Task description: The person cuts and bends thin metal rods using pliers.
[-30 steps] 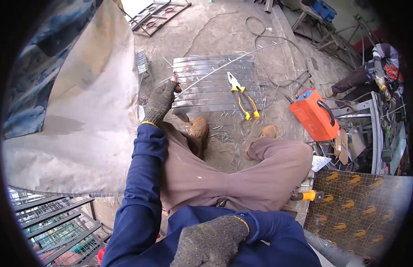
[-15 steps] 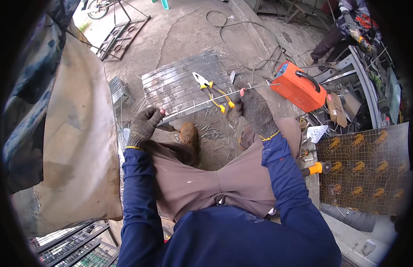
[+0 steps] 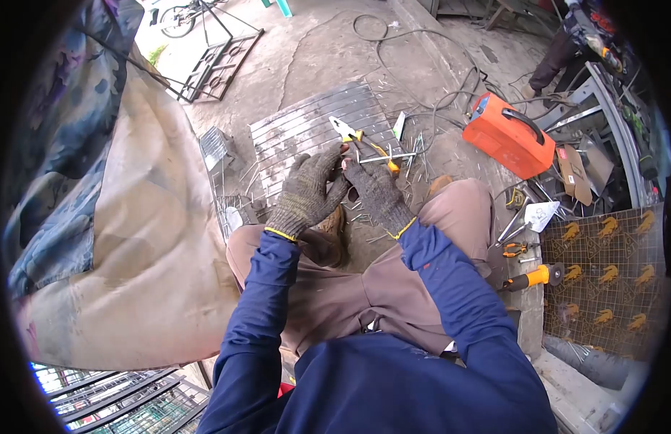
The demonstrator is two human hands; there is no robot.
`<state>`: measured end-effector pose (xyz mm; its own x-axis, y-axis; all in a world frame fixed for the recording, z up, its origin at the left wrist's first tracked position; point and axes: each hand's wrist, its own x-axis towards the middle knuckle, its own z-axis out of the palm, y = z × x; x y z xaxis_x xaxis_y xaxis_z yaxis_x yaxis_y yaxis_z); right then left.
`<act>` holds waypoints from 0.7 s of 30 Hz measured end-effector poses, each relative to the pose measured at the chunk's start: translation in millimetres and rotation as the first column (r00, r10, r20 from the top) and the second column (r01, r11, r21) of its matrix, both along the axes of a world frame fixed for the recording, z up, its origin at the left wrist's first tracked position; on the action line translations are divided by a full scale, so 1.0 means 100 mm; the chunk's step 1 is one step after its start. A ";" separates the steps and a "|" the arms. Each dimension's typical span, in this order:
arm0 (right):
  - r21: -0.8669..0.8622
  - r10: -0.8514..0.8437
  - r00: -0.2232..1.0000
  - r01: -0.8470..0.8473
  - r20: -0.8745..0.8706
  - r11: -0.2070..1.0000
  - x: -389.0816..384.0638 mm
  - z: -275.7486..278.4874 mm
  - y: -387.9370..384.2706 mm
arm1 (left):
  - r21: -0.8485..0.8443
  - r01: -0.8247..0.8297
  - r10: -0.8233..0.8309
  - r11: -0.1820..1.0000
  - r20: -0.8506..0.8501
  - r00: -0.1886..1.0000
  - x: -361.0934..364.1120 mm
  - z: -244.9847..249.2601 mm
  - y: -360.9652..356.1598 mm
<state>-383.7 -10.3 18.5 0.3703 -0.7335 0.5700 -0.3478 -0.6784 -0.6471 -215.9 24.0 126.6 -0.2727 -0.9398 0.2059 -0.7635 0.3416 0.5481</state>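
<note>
My two hands wear grey knit gloves and meet in front of my knees. My left hand (image 3: 306, 189) and my right hand (image 3: 377, 194) touch at the fingertips and pinch a thin metal rod (image 3: 390, 155), whose free end sticks out to the right. Just beyond the fingers, yellow-handled pliers (image 3: 358, 137) lie on a panel of flat steel strips (image 3: 299, 129) on the concrete floor. Short cut wire pieces (image 3: 364, 217) are scattered by my brown shoe.
An orange welding machine (image 3: 509, 141) with cables stands to the right. An orange-handled tool (image 3: 534, 276) and a printed wire mesh (image 3: 610, 275) lie at my right side. A stained tarp (image 3: 133, 239) fills the left, and metal grates (image 3: 219, 65) lie behind. Another person (image 3: 574, 36) works at the top right.
My hands, earlier spread wide at the rod's two ends, have come together over my shoe. The rod now shows only as a short length to the right.
</note>
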 end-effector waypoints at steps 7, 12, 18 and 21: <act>0.349 -0.103 0.941 0.219 -0.323 0.911 -0.16 0.62 -0.27 | 0.084 -0.164 0.170 0.983 -0.077 0.982 0.39 -0.09 -0.08; 0.200 -0.132 0.545 0.507 -0.828 0.838 -0.08 0.61 -0.32 | 0.124 -0.159 0.158 0.979 0.019 0.987 0.88 -0.18 -0.07; 0.292 -0.117 0.662 0.473 -0.741 0.831 -0.09 0.52 -0.32 | 0.448 -0.146 0.354 0.882 -0.426 0.832 0.93 -0.19 -0.02; 0.410 0.061 0.688 0.356 -0.723 0.840 -0.11 0.54 -0.32 | 0.428 -0.217 0.372 0.878 -0.320 0.871 0.82 -0.18 -0.04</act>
<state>-394.8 -41.8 72.6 0.3537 -0.9010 -0.2513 -0.8900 -0.2416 -0.3866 -133.4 20.3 108.2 0.0569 -0.9885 -0.1404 -0.4985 -0.1500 0.8538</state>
